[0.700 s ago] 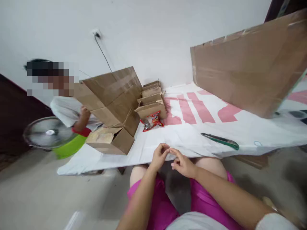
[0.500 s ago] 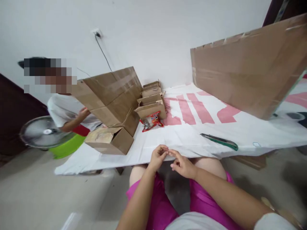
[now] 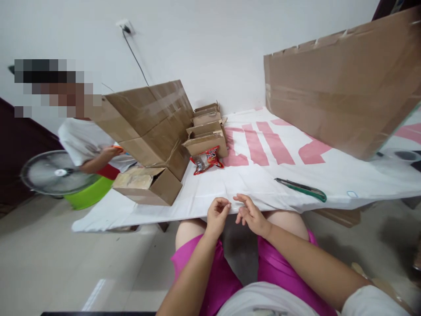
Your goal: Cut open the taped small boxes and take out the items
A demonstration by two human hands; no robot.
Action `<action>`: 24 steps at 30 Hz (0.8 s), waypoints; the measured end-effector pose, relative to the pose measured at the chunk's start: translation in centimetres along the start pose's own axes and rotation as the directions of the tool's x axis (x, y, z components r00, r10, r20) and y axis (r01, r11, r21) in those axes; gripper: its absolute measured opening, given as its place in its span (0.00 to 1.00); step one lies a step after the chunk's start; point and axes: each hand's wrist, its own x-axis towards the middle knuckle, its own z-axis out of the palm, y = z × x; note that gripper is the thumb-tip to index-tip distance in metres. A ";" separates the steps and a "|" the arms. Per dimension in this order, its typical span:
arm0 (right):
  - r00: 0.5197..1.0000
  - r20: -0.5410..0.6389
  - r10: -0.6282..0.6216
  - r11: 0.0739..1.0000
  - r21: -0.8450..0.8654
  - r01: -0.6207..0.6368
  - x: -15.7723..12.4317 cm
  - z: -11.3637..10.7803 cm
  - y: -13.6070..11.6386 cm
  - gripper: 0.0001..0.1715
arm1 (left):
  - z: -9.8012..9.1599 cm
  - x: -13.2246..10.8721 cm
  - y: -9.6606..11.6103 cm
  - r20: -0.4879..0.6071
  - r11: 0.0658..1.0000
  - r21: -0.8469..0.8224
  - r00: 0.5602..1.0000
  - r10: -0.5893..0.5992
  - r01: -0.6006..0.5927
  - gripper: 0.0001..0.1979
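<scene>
My left hand point(image 3: 217, 216) and my right hand point(image 3: 250, 213) hover close together at the near edge of the white sheet point(image 3: 256, 184) with pink letters. The left fingers are curled in a pinch; nothing shows between them. On my right hand the fingers are bent loosely and slightly apart, and it holds nothing visible. A green-handled cutter point(image 3: 301, 189) lies on the sheet to the right of my hands. A red snack packet point(image 3: 207, 159) lies further back.
A large flattened carton point(image 3: 151, 123) and a small open box point(image 3: 148, 185) stand at left, with several folded small boxes point(image 3: 207, 129) behind. A big cardboard sheet point(image 3: 342, 83) leans at right. A person point(image 3: 88, 145) sits at left near a fan point(image 3: 54, 172) and a green basin point(image 3: 89, 195).
My fingertips have parted: the hands touched before and now sit a little apart, slightly lower. The view has shifted a bit; the person at left has lowered a hand.
</scene>
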 end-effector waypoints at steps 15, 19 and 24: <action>0.997 -0.048 0.061 0.996 -0.060 -0.064 -0.3 -0.1 -0.4 0.28 | 1.7 -2.8 1.1 0.297 0.963 0.203 0.948 0.111 -0.176 0.13; 0.998 0.007 0.068 0.994 -0.081 -0.067 -0.3 -0.3 -0.5 0.32 | 1.2 -2.2 1.4 0.364 0.985 0.159 0.931 0.007 -0.070 0.16; 0.998 0.057 0.032 0.998 -0.046 -0.030 -0.2 -0.3 -0.4 0.33 | 1.1 -1.7 2.7 0.344 0.958 0.288 0.933 -0.105 0.002 0.05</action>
